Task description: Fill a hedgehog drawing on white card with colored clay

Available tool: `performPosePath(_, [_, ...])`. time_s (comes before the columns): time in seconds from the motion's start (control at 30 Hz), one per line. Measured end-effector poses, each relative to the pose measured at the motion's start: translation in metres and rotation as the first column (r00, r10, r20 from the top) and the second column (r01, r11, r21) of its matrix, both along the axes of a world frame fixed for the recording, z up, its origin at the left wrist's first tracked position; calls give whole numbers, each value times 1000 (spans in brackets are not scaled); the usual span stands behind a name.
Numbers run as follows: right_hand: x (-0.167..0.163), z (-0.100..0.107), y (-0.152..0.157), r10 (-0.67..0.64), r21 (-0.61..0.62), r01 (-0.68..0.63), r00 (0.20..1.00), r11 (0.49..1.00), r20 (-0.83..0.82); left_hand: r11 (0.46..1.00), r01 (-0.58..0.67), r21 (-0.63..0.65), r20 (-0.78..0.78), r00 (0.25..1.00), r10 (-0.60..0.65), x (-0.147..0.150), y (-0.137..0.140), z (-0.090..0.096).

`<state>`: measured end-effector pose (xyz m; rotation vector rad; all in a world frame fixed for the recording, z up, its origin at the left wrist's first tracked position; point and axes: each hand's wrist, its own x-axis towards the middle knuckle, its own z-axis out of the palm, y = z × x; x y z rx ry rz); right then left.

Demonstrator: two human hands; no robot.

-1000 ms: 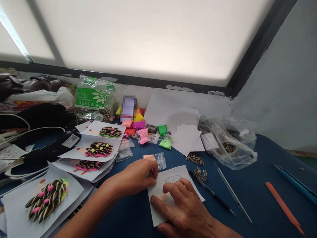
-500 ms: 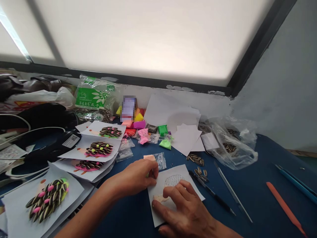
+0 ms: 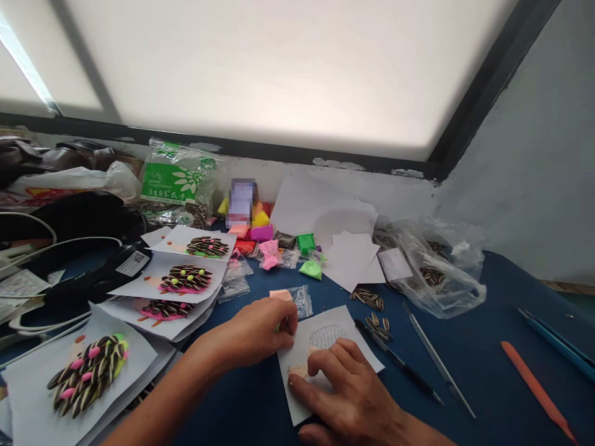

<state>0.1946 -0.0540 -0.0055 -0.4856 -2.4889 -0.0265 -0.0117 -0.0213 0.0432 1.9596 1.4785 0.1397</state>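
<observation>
A white paper card (image 3: 297,406) with a pen-drawn, scale-filled outline (image 3: 328,336) lies in front of me. Flattened peach modelling clay (image 3: 298,370) sticks to its left part. My right hand (image 3: 344,390) rests on the card, fingers bent and apart, the index fingertip pressing the clay's edge. At the card's upper left edge is my left hand (image 3: 267,328), its fingers curled together. A speck of green shows beside those fingers; what they hold, if anything, is hidden. Just beyond lies a peach clay block (image 3: 280,295) on a clear bag (image 3: 301,300).
Finished seed-and-clay hedgehog cards (image 3: 186,280) are stacked at left. Coloured clay packets (image 3: 261,233) and blank paper (image 3: 351,257) lie behind. To the right are sunflower seeds (image 3: 367,298), a black pen (image 3: 400,362), a craft knife (image 3: 437,359), an orange-red tool (image 3: 534,387) and blue tweezers (image 3: 558,341).
My right index fingertip has shifted very slightly to the right along the clay, showing a little more of its left edge. My left hand stays in place.
</observation>
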Motion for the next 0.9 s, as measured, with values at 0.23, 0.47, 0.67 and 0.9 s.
performPosePath(0.23, [-2,0,-2,-33,-9,33,999,999,-6,1000,-3,-4,7,1000,3,0,-1,0])
performPosePath(0.47, [1,0,-1,4,-11,-4,1000,1000,-3,1000,6,3,14,1000,-6,-1,0,-2])
performPosePath(0.67, [2,7,-3,-42,-106,54,993,993,113,1000,20,14,8,1000,-20,0,2,-3])
performPosePath(0.9, [5,13,-3,-69,-66,73,996,995,61,1000,26,16,10,1000,-26,-1,0,-2])
